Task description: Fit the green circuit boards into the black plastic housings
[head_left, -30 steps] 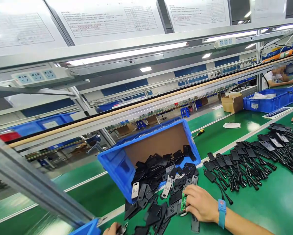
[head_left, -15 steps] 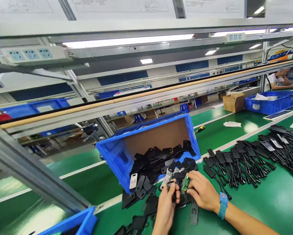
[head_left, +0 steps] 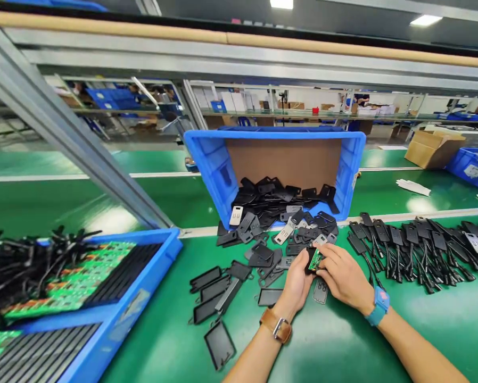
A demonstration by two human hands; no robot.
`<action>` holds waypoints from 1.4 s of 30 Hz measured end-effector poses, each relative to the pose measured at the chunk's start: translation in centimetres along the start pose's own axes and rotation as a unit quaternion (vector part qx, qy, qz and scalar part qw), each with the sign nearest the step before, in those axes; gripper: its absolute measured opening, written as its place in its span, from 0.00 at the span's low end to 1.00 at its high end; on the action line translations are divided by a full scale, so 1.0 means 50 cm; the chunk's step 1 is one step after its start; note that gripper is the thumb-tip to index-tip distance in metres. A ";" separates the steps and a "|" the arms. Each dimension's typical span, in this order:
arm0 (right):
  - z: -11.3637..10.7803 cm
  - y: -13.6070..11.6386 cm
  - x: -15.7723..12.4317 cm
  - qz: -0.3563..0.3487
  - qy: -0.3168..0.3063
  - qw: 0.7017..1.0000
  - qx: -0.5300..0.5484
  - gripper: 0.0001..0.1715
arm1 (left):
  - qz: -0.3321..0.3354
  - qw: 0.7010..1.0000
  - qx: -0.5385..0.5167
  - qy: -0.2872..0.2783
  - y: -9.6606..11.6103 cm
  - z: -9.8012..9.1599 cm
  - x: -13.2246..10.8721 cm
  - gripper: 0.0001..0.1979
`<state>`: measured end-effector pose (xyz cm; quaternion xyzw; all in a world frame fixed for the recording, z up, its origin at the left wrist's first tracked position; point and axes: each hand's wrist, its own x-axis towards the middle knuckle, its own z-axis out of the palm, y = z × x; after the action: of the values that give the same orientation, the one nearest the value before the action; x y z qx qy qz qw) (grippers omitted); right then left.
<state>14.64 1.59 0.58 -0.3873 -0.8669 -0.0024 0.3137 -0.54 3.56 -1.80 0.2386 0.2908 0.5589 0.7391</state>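
Both hands meet low over the green desk (head_left: 335,351): my left hand (head_left: 298,282) and right hand (head_left: 345,276) close together on a small green circuit board (head_left: 314,260). Loose black covers (head_left: 209,277) lie around them, spilled from the tipped blue bin (head_left: 207,159) just beyond.

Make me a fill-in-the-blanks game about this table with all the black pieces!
The left hand and the right hand hold a small circuit board coloured ____.
The tipped bin spilling black covers is ____.
The right wrist wears a blue band; the left wrist wears a watch strap coloured ____.
Missing words: green; blue; brown.
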 end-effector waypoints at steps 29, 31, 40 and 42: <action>0.011 -0.020 -0.011 0.006 -0.071 0.996 -0.058 0.13 | -0.002 0.999 0.055 -0.001 -0.021 0.003 -0.010 0.21; 0.015 -0.021 -0.012 0.016 -0.074 0.996 -0.045 0.18 | 0.012 0.997 0.077 -0.006 -0.021 0.005 -0.010 0.21; 0.033 -0.024 -0.017 0.033 -0.084 0.996 0.009 0.22 | 0.110 0.980 0.162 -0.020 -0.024 0.003 0.000 0.15; 0.036 -0.024 -0.016 0.036 -0.075 0.996 0.010 0.19 | 0.120 0.975 0.184 0.001 -0.024 0.001 0.001 0.14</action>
<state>13.26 0.66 -1.04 -0.4145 -0.8733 0.0467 0.2518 0.34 3.30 -2.61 0.4031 0.3590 0.5808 0.6093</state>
